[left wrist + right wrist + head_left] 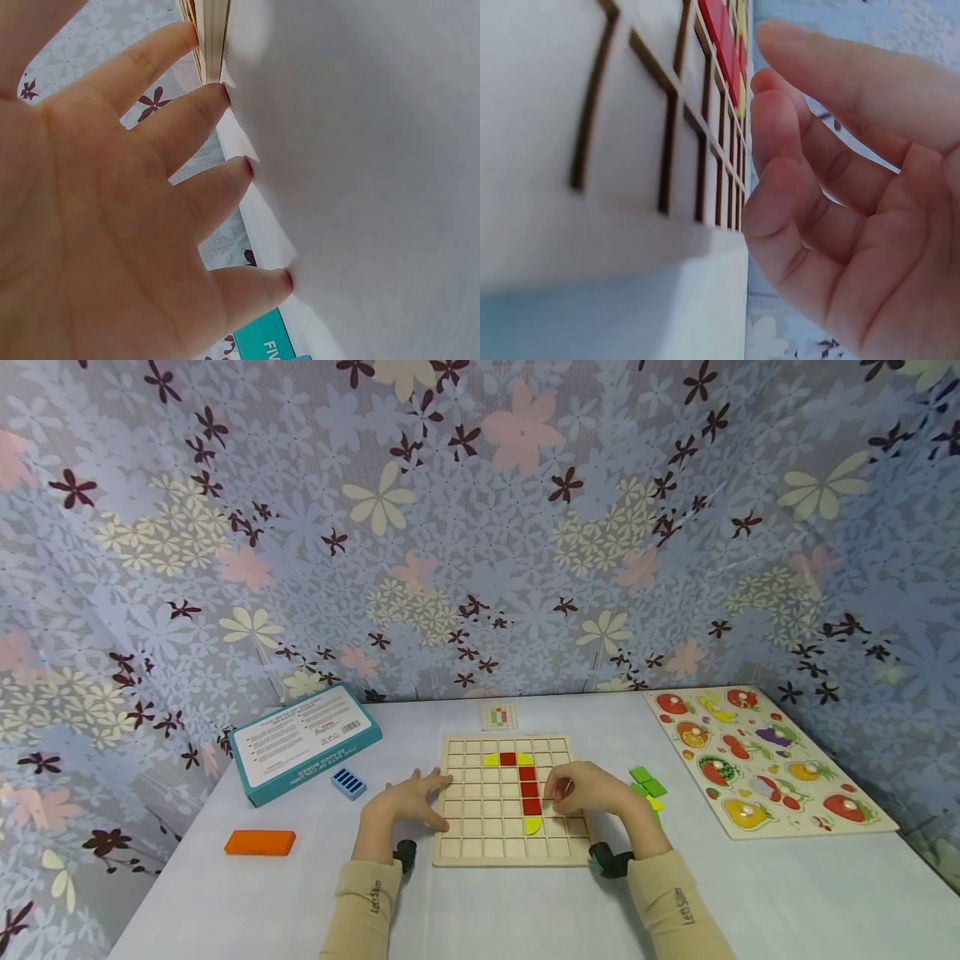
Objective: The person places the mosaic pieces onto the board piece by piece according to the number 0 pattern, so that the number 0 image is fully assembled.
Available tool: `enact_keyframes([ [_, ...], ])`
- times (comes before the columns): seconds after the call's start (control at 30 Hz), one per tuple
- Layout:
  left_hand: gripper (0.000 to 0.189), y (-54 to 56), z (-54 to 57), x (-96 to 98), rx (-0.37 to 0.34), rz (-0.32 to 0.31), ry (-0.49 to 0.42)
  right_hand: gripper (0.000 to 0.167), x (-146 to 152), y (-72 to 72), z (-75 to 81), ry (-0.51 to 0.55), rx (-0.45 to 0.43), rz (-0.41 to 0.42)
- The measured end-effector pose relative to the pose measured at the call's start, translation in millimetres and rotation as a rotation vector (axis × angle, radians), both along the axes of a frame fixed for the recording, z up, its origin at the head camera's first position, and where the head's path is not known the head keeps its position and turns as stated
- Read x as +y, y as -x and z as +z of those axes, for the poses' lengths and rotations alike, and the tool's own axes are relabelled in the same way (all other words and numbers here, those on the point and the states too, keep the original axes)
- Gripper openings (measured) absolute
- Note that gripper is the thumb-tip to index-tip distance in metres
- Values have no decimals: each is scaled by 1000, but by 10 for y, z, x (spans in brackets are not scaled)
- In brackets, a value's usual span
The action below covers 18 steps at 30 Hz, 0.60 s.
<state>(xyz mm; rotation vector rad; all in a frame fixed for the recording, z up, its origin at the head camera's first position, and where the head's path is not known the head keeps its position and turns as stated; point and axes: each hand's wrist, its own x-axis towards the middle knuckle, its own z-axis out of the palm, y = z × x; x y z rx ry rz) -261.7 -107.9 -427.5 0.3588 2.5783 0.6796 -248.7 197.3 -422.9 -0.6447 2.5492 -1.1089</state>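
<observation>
A wooden grid board [480, 852] lies on the table between the two hands. Red square tiles [529, 789] form a column in its cells, with a yellow rounded tile [533, 825] at the bottom. Along the top, a red tile [507, 759] sits between two yellow rounded pieces. The left hand [408, 802], fingers spread, touches the board's left edge; the left wrist view shows fingertips against its side. Over the board's right part hovers the right hand [588, 787], its fingers loosely bent. In the right wrist view, nothing shows between that hand's thumb and fingers [776, 127].
Green tiles [647, 781] and a yellow piece [655, 803] lie right of the board. A pattern card [499, 717] is behind it. A fruit puzzle board [765, 760] lies far right. Leftward are a teal box [307, 743], a blue slotted block [348, 783] and an orange block [259, 842].
</observation>
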Motion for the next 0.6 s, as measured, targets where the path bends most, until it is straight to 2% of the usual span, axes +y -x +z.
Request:
enact_keyframes([
  [0.23,80,0,-4,-5,3,-7,1,18,201,-3,45,23,-21,-79],
  [0.6,79,-16,11,-1,10,-5,9,20,573,0,17,35,-62,-192],
])
